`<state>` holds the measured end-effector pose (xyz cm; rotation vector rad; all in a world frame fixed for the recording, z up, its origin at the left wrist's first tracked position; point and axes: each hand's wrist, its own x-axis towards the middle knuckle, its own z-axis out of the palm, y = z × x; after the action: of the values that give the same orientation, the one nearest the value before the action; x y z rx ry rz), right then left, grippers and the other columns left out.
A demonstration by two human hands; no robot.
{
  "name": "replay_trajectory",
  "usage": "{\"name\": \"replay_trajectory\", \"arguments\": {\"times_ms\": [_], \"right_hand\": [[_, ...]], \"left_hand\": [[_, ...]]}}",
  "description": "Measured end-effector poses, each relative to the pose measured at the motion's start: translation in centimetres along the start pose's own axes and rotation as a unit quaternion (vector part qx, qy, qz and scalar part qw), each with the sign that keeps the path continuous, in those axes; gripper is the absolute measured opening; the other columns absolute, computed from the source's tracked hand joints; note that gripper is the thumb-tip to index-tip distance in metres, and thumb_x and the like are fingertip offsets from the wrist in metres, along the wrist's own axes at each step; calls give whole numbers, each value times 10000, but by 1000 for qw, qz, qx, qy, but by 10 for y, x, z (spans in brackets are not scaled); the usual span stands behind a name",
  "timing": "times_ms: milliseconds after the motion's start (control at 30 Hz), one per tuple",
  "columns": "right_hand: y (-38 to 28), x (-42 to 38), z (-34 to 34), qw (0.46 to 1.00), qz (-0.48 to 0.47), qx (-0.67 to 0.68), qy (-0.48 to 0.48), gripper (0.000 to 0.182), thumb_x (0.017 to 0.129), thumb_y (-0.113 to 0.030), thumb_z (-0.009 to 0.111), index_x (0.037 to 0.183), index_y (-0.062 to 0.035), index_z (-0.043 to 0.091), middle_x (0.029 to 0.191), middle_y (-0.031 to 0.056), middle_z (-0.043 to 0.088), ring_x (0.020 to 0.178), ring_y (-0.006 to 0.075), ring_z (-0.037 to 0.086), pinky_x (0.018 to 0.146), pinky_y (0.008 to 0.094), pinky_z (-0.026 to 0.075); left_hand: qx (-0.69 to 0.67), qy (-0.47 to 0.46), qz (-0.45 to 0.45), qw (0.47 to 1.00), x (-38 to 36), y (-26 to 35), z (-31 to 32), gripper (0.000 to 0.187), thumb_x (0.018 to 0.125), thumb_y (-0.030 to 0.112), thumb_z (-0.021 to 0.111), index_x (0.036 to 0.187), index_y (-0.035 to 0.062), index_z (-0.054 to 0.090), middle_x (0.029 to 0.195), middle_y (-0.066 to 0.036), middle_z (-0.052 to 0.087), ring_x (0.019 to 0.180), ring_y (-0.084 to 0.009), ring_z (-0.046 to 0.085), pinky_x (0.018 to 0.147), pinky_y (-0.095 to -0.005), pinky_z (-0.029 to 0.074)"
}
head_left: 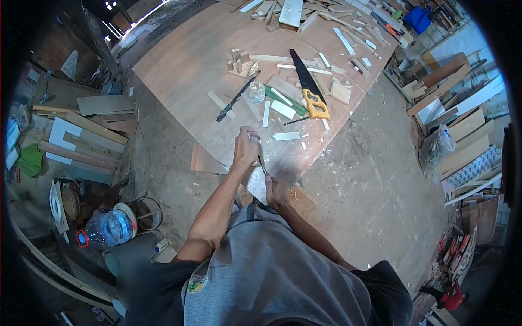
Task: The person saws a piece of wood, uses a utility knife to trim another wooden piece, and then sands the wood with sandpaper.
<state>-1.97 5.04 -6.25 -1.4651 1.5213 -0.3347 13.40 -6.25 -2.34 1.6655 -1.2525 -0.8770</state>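
Note:
My left hand (247, 145) is closed in a fist over the near corner of the plywood table (190, 81). Closer to my body, my right hand (277, 194) is closed around the lower end of a thin, dark, narrow tool (262, 163). The tool's upper end reaches up beside my left hand's fingers; what that hand grips is hidden. Below and between both hands is a pale grey flat surface (255, 183). Just past my hands lie a white strip (287, 136), a clear glass jar (257, 93), a green bottle (285, 100) and a dark rod-like tool (238, 96).
A handsaw with a yellow handle (315, 104) lies right of the bottle. Wood offcuts (291, 13) pile up at the table's far side. Boards lean at the left (81, 141) and right (467, 130). A large water bottle (111, 228) is on the left.

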Motion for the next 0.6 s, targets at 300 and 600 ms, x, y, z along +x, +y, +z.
{"name": "replay_trajectory", "arguments": {"times_ms": [300,600], "right_hand": [[-12,10,-7,994,-19,-101,48,571,1036,-390,283,1055,34,666,994,298,678,967,499,639,906,535,486],[15,-3,-21,997,21,-60,35,646,1054,-437,229,1050,58,645,1078,348,635,1038,537,588,950,532,446]], "left_hand": [[13,8,-18,1000,7,10,0,245,876,46,478,1094,-39,551,969,-240,683,929,-344,690,832,-422,532],[42,40,5,998,3,-1,-2,263,855,47,513,1093,-61,542,974,-288,666,984,-402,668,881,-439,516]]}}
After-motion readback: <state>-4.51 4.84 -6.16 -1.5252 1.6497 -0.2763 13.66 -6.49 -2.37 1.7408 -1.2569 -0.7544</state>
